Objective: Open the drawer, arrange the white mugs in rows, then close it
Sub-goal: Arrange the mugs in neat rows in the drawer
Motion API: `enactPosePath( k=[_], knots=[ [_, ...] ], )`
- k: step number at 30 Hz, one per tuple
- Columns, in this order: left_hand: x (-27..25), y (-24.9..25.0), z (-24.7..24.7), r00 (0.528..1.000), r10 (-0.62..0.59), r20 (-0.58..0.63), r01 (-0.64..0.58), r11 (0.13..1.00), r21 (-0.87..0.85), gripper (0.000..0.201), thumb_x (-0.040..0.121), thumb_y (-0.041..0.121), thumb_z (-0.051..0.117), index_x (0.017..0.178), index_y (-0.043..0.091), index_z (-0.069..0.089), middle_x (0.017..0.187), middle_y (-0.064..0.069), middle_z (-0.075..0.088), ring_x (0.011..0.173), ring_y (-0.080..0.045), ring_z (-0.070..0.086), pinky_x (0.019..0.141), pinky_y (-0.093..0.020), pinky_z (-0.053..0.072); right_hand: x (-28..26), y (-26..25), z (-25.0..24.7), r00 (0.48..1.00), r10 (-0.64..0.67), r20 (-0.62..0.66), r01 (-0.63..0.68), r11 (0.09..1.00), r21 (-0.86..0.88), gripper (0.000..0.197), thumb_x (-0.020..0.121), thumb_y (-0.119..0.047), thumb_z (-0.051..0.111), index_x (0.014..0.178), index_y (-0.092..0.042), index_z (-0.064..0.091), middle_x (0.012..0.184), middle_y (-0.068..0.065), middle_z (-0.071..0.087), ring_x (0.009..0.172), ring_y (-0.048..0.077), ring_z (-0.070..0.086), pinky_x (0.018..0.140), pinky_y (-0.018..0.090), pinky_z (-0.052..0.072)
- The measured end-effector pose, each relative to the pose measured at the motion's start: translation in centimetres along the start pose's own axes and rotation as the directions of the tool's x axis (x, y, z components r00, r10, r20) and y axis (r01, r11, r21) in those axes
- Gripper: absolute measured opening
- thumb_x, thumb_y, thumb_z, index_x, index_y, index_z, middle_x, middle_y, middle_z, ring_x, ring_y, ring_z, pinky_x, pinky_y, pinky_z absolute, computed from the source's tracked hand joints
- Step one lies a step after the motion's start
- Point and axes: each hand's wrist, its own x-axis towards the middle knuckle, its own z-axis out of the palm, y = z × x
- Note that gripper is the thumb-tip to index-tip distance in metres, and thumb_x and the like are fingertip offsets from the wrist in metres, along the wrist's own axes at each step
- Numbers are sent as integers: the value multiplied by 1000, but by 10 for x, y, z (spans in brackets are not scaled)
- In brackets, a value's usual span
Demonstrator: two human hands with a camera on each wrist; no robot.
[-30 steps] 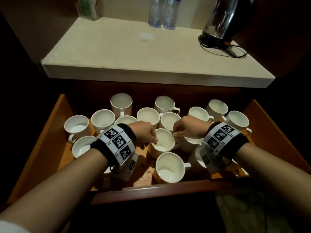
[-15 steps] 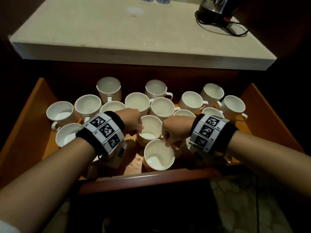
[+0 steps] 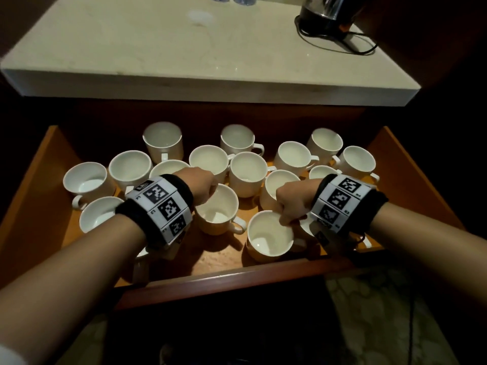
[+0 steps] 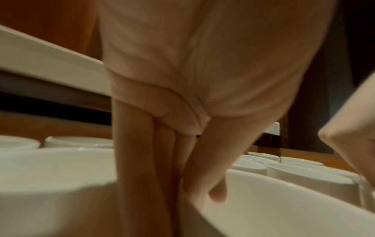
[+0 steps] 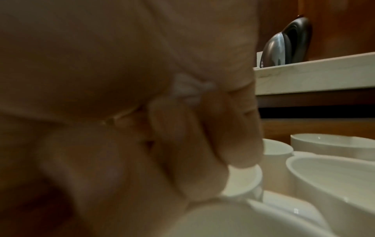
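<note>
A: Item — glossy white mugs (image 3: 247,173), cylindrical, loose in the open wooden drawer (image 3: 44,164)?

B: Yes. Left hand (image 3: 201,184) pinched the middle mug's (image 3: 218,209) rim; right hand (image 3: 293,204) pinched the front mug's (image 3: 270,237) rim. Kettle (image 3: 325,11) on the stone counter (image 3: 184,48).

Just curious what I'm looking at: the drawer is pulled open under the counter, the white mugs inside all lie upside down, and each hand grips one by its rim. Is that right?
Not quite. The mugs stand upright, mouths open to the camera, as the head view shows. The rest holds: the drawer is open, the left hand pinches the rim of one mug, and the right hand grips another mug.
</note>
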Motion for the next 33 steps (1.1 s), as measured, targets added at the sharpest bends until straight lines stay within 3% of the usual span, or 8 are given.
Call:
enactPosePath(
  k=[2, 4, 7, 13, 19, 24, 28, 33],
  knots=[
    [0, 1, -2, 1000, 15, 9, -15, 998, 61, 29, 91, 3, 41, 110, 10, 61, 117, -11, 62, 110, -27, 56, 77, -27, 39, -2, -1, -2, 1000, -1, -18, 0, 1000, -18, 25, 87, -26, 63, 78, -3, 68, 63, 1, 52, 66, 17, 49, 55, 23, 35],
    [0, 2, -3, 1000, 19, 6, -20, 997, 79, 29, 90, 1, 43, 108, 10, 65, 116, -11, 63, 109, -28, 57, 77, -30, 40, -2, -2, -4, 995, -39, -87, 38, 999, -12, 33, 87, -33, 64, 102, -5, 67, 81, 3, 55, 79, 17, 50, 60, 23, 35],
    [1, 0, -5, 1000, 0, -18, 1, 999, 44, 29, 87, -1, 46, 103, 10, 67, 113, -10, 64, 107, -27, 58, 72, -26, 36, 4, -7, -7, 965, -128, -227, 138, 990, 27, 36, 82, -34, 69, 112, -13, 61, 94, -1, 58, 88, 17, 52, 72, 27, 38],
    [3, -3, 3, 992, -56, -115, 57, 998, 10, 29, 88, 3, 50, 116, 6, 49, 116, -16, 60, 108, -31, 57, 83, -33, 43, 8, -13, -7, 959, -153, -237, 153, 988, -20, 25, 86, -29, 65, 104, -12, 69, 98, 7, 70, 80, 18, 56, 68, 25, 39],
    [6, -3, 5, 990, -47, -131, 47, 999, -6, 35, 88, 0, 49, 118, 14, 60, 118, -11, 62, 111, -28, 57, 88, -33, 45, 6, -10, -10, 969, -91, -231, 97, 995, 14, 19, 87, -19, 62, 100, -7, 69, 97, 11, 68, 76, 18, 52, 65, 26, 40],
    [5, 3, 5, 986, -1, -167, -4, 1000, -26, 35, 87, 1, 47, 109, 21, 65, 113, -8, 64, 106, -28, 59, 77, -31, 42, -1, -8, -9, 972, -39, -231, 48, 998, 36, 20, 86, -14, 60, 67, -7, 60, 76, 8, 55, 68, 20, 48, 50, 17, 33],
    [5, 6, 4, 985, -10, -172, 5, 1000, -29, 35, 87, 3, 48, 110, 23, 66, 113, -7, 64, 106, -27, 59, 84, -33, 47, 1, -11, -8, 975, -35, -221, 39, 999, 14, 25, 86, -25, 64, 93, -1, 68, 70, 4, 50, 73, 21, 49, 59, 26, 38],
    [6, 7, 3, 986, 12, -165, -13, 1000, -4, 35, 87, 4, 49, 109, 24, 67, 112, -7, 64, 106, -27, 59, 86, -34, 47, 1, -9, -8, 966, -46, -253, 54, 998, 26, 25, 90, -23, 59, 96, -1, 68, 76, 6, 54, 74, 20, 49, 68, 27, 38]
  ],
)
